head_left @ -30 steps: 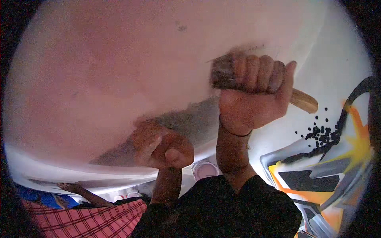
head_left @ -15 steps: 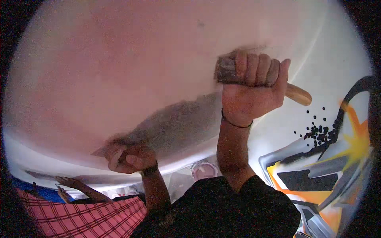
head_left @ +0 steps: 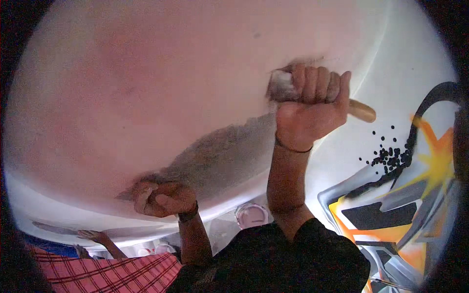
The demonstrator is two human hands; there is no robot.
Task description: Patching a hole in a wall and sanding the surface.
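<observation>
Right hand point(head_left: 315, 100) is clenched around a wooden-handled tool point(head_left: 362, 111), the handle projecting to its right. Left hand point(head_left: 166, 198), lower left of it, is curled near the pinkish surface point(head_left: 146, 107); any grip cannot be determined.

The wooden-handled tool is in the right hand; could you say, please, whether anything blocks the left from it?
Nothing visible stands between the left hand and the tool's broad end; the right hand covers its middle.

tool point(head_left: 361, 111): middle hidden by right grip point(head_left: 312, 105) | left grip point(head_left: 168, 199): contents unclear
</observation>
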